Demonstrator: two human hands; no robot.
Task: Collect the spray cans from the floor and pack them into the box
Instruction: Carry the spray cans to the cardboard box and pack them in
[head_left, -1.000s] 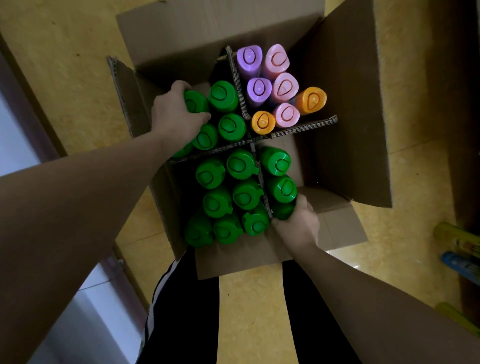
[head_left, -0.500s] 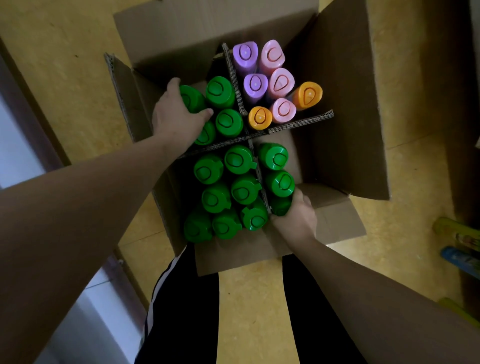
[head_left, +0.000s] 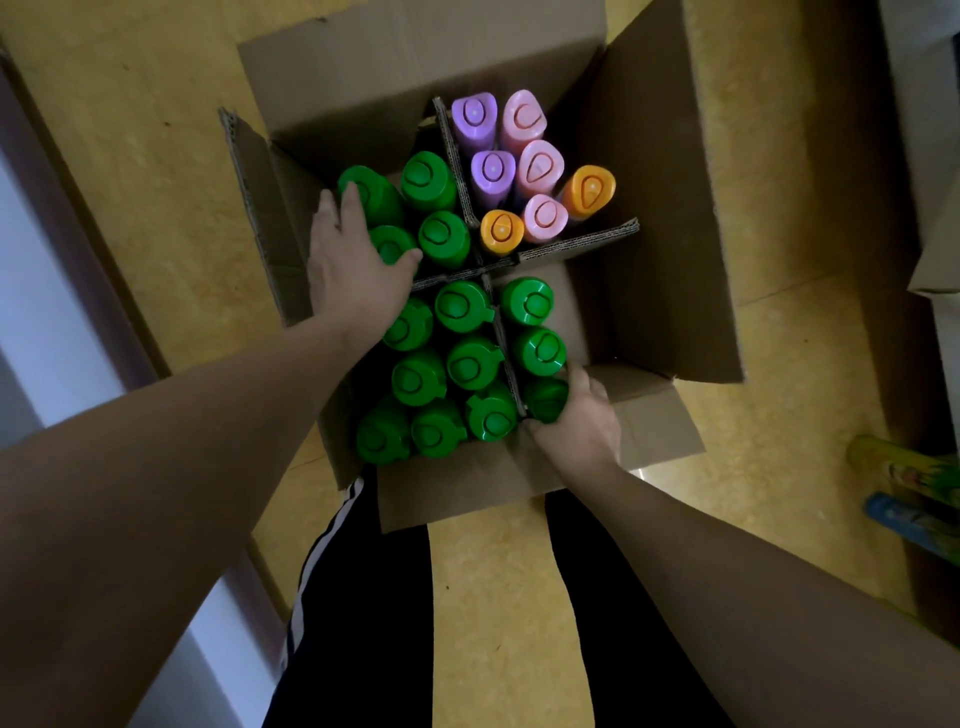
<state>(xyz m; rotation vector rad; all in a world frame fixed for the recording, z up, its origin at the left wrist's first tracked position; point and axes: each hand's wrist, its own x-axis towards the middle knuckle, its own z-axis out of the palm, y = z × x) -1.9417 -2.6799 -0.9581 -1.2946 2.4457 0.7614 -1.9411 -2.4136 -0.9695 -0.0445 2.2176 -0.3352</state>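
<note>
The open cardboard box (head_left: 649, 208) stands on the yellow floor (head_left: 130, 156), its cross divider (head_left: 576, 241) making four compartments. The left hand (head_left: 358, 265) lies flat, fingers nearly straight, on green caps (head_left: 389, 244) in the far-left compartment. The right hand (head_left: 576, 421) curls round a green-capped spray can (head_left: 545, 397) in the near-right compartment.

Dim, wide-angle bowing, soft edges

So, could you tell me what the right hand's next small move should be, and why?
Probably settle the green spray can upright and let go. The right hand grips it in the cardboard box's near-right compartment, beside two standing green cans; the left hand rests on green caps in the far-left compartment.
</note>
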